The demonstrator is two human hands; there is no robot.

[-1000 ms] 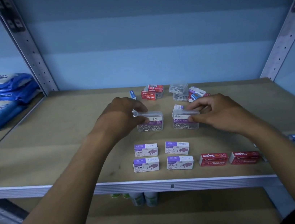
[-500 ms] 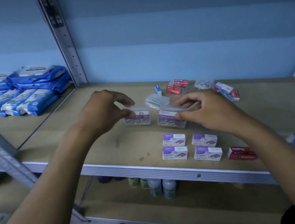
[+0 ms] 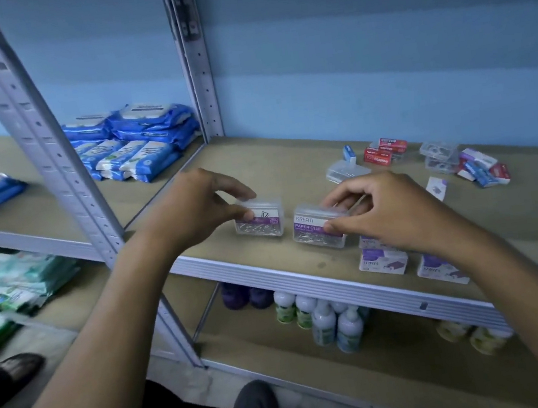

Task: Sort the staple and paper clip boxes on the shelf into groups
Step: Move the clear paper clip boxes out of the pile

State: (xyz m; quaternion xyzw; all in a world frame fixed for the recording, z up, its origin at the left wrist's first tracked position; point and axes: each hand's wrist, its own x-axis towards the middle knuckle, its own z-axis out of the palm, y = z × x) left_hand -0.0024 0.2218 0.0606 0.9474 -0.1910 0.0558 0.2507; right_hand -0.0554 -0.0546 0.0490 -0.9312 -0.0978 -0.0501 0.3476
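A clear plastic paper clip box with a purple label (image 3: 258,219) is pinched at its left end between the thumb and fingers of the left hand (image 3: 192,207), on the wooden shelf board (image 3: 254,157). Just to its right, apart from it, a second clear plastic box marked "PAPER CLIP" (image 3: 315,226) is clamped at its right end by the fingers of the right hand (image 3: 383,212). White-and-purple cardboard staple boxes (image 3: 382,261) are grouped near the front edge, partly hidden by the right forearm. Farther back, red staple boxes (image 3: 383,152), an empty-looking clear plastic box (image 3: 345,170) and a mixed pile of small boxes (image 3: 482,167) are seen. Blue wipe packs (image 3: 134,143) are stacked on the shelf to the left.
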